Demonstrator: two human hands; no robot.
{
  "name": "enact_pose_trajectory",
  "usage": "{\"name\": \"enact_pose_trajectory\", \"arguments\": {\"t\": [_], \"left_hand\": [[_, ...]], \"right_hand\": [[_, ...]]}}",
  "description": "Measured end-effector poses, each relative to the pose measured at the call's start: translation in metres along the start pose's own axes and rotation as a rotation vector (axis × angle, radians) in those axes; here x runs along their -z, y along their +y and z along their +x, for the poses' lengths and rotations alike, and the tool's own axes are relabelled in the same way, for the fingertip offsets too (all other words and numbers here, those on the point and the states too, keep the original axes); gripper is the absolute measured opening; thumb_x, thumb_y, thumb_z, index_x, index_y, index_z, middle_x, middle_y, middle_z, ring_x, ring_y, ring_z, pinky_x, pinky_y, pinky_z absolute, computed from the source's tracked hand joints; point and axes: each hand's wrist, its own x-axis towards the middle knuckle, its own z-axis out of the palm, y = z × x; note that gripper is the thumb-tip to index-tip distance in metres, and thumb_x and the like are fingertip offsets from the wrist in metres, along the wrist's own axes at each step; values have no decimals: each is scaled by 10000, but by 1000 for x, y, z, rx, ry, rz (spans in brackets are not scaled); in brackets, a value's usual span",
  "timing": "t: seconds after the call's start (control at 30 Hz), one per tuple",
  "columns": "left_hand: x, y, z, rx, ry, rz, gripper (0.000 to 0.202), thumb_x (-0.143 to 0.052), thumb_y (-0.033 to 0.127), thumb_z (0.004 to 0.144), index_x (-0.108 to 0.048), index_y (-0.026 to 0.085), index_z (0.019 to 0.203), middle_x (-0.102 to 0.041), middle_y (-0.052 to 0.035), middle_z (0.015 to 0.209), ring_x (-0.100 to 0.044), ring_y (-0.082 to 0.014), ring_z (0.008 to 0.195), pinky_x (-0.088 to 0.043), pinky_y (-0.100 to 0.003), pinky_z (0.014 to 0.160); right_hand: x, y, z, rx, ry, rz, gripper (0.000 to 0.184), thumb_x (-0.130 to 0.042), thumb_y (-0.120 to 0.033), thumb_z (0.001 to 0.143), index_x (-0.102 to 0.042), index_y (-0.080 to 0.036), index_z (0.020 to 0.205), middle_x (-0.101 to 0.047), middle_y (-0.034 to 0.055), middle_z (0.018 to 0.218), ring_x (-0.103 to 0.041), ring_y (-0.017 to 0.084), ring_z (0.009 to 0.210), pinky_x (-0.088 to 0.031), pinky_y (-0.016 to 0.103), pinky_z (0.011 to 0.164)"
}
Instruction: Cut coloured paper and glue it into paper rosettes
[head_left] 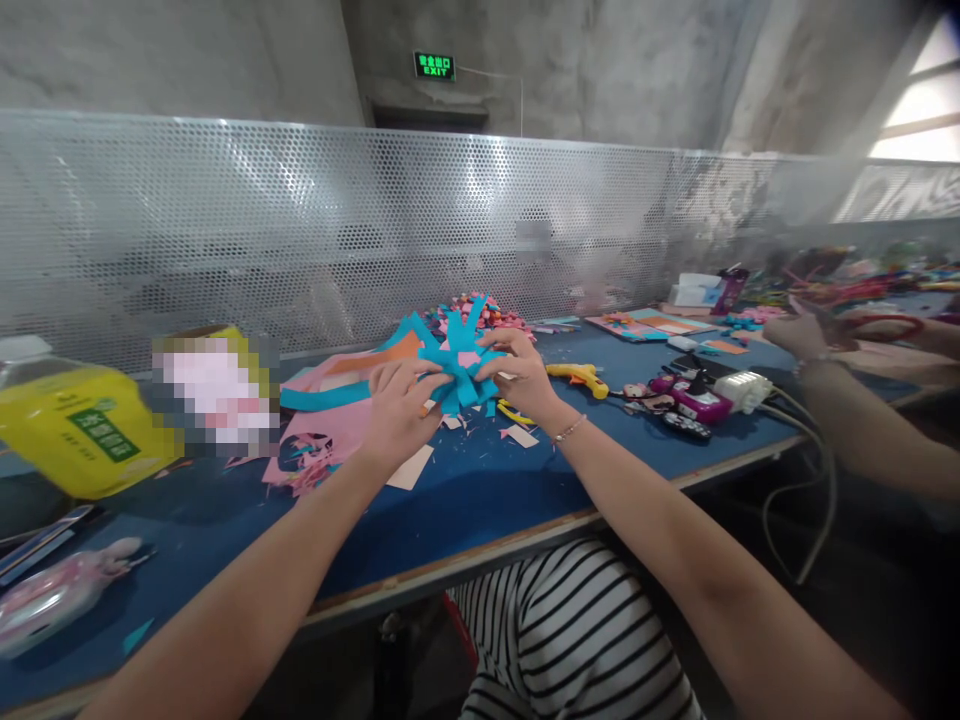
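A flower-like shape of blue strips (pixel 463 372), felt or paper, with a pink patch at its centre, is held above the table between both hands. My left hand (pixel 405 405) pinches its lower left side with bent fingers. On the right side, my right hand (pixel 525 372) grips it by the strips with thumb and fingers. A long blue strip (pixel 330 397) extends to the left behind my left hand. Pink sheets (pixel 349 425) with cut-out edges lie under and beside that strip. Small scraps and a pale card (pixel 411 468) rest just below the hands.
To the right lie a yellow glue gun (pixel 581 378), a purple item (pixel 697 398) and a white power strip (pixel 742 388). A yellow-labelled bottle (pixel 90 430) stands left. Behind is a heap of colourful scraps (pixel 487 312). A co-worker's hand (pixel 892 335) is near red-handled scissors (pixel 889 322).
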Motion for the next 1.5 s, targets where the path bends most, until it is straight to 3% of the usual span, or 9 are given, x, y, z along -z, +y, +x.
{"name": "enact_pose_trajectory", "arguments": {"t": [0.17, 0.3, 0.53, 0.73, 0.83, 0.93, 1.07, 1.17, 1.5], "left_hand": [[-1, -2, -1, -6, 27, -50, 274, -599, 150, 658, -674, 284, 884, -647, -44, 992, -536, -253, 954, -314, -401, 842], [1, -1, 1, 62, 5, -89, 238, -624, 194, 653, -685, 310, 851, -652, -42, 978, -538, -266, 953, -305, -416, 866], [3, 2, 1, 98, 48, -92, 313, -658, 299, 652, -659, 275, 965, -645, -56, 999, -532, -262, 960, -314, -408, 883], [2, 5, 5, 172, 16, -210, 133, -687, 325, 652, -663, 275, 773, -651, -46, 913, -536, -256, 932, -313, -408, 904], [4, 11, 9, 264, 22, -330, 172, -729, 327, 591, -638, 247, 713, -641, -50, 859, -532, -254, 902, -340, -394, 895], [4, 16, 11, 457, 13, -530, 249, -756, 323, 533, -627, 218, 718, -621, -44, 848, -529, -238, 901, -385, -352, 861], [-6, 13, 8, 729, -49, -928, 273, -707, 362, 607, -646, 196, 817, -617, -19, 852, -559, -172, 824, -442, -283, 748], [-13, 8, 7, 881, 33, -1159, 265, -716, 390, 604, -636, 189, 756, -612, 1, 780, -568, -128, 724, -462, -257, 684], [-6, 15, 15, 1081, 52, -1247, 319, -786, 327, 489, -571, 148, 642, -564, 27, 624, -532, -92, 559, -477, -251, 568]], "right_hand": [[1, -2, 1, -100, -18, -22, 212, -520, -132, 796, -656, -244, 677, -523, 35, 1047, -493, 178, 1020, -449, 366, 860], [2, -3, 2, -88, 13, 44, 171, -566, -138, 775, -651, -249, 675, -521, 27, 1028, -510, 172, 984, -451, 365, 833], [1, -1, 4, -240, -1, 87, 74, -634, -171, 727, -629, -234, 689, -521, 32, 998, -511, 182, 962, -434, 392, 841], [-2, -1, 4, -302, 13, 186, 39, -626, -188, 716, -605, -214, 736, -541, 34, 947, -517, 165, 936, -418, 368, 859], [-3, 0, 4, -363, 5, 186, 62, -628, -228, 705, -581, -205, 739, -544, 36, 907, -504, 170, 928, -396, 363, 877], [-3, 1, 5, -491, -24, 189, 146, -643, -299, 682, -539, -202, 717, -527, 13, 803, -490, 153, 818, -411, 318, 792], [-5, 0, 6, -682, -63, 262, 249, -633, -416, 672, -527, -194, 713, -471, -16, 681, -417, 113, 643, -376, 244, 601], [-6, 1, 4, -784, -93, 339, 308, -622, -477, 670, -546, -190, 750, -466, -19, 673, -388, 99, 603, -336, 221, 534], [-4, 2, 3, -733, -151, 369, 324, -637, -485, 667, -546, -180, 728, -484, -17, 704, -416, 95, 638, -352, 213, 569]]}}
